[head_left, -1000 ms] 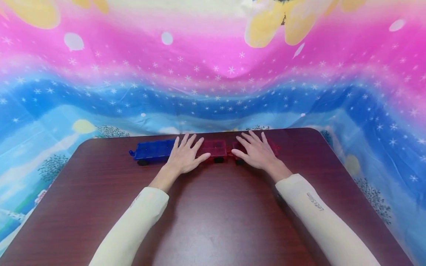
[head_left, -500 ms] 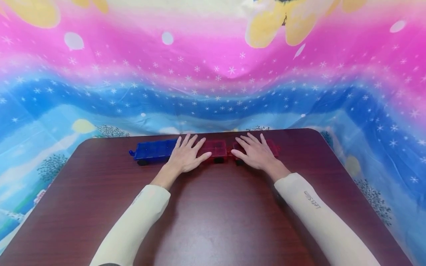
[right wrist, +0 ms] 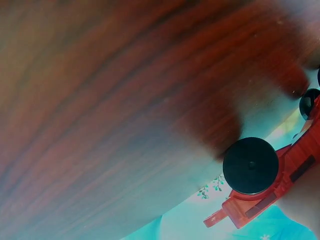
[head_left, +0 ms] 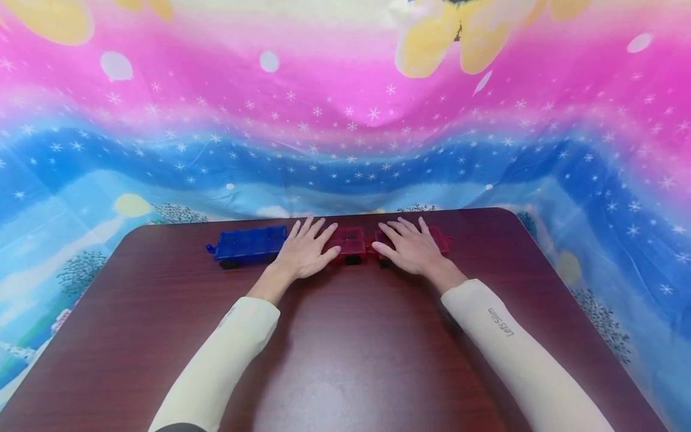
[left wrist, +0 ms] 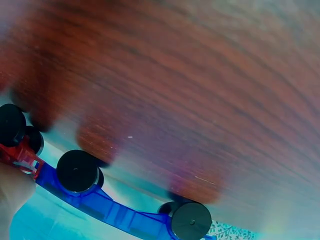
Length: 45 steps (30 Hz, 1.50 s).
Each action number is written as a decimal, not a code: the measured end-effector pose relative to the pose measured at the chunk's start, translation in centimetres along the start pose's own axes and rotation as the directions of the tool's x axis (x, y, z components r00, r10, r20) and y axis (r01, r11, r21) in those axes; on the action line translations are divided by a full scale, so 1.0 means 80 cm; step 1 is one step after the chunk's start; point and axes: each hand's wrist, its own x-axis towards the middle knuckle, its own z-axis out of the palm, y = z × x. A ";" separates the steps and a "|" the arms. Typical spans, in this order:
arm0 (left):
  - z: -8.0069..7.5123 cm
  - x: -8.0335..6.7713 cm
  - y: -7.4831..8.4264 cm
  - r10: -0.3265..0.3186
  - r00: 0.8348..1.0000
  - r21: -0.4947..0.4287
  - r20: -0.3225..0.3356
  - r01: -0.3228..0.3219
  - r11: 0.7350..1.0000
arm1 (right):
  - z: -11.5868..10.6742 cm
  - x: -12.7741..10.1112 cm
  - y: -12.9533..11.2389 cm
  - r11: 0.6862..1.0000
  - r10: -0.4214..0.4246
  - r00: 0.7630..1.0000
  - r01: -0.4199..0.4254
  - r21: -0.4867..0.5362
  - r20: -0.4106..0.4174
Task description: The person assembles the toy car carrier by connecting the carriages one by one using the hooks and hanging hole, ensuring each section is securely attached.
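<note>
Head view, clock centred on the table [head_left: 329, 360]: not much changed in the last second. Backdrop [head_left: 345, 141] and carts slid slightly toward 9 together, so that part is camera motion. Against the carts, the left hand [head_left: 306, 252] crept toward 3, baring a bit more of the near end of the blue cart [head_left: 251, 244], which sits at 10–11. The right hand [head_left: 414, 249] eased slightly toward 9. Both hands are wide, fingers spread over the carts, not wrapped round anything; can't tell how hard they press. Left red cart [head_left: 352, 239] is near 12, right red cart [head_left: 442, 237] at 1–2, mostly covered; its free hitch [right wrist: 216, 218] shows in the right wrist view. Left wrist view puts red against blue end to end; can't confirm a latch. My read for the work: hands trimmed position only, the row itself looks unchanged and lined up.
</note>
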 end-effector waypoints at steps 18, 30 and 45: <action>0.006 0.010 0.012 -0.074 0.997 -0.017 -0.036 0.073 0.997 | 0.002 -0.001 -0.001 1.000 0.003 1.000 -0.003 -0.003 0.011; 0.007 0.012 0.018 -0.106 0.994 0.008 -0.022 0.106 0.994 | 0.001 0.000 0.001 1.000 -0.008 1.000 0.008 -0.007 0.005; 0.003 0.009 0.012 -0.111 0.992 -0.079 -0.057 0.106 0.991 | 0.001 0.000 0.000 1.000 -0.003 1.000 0.003 -0.013 0.005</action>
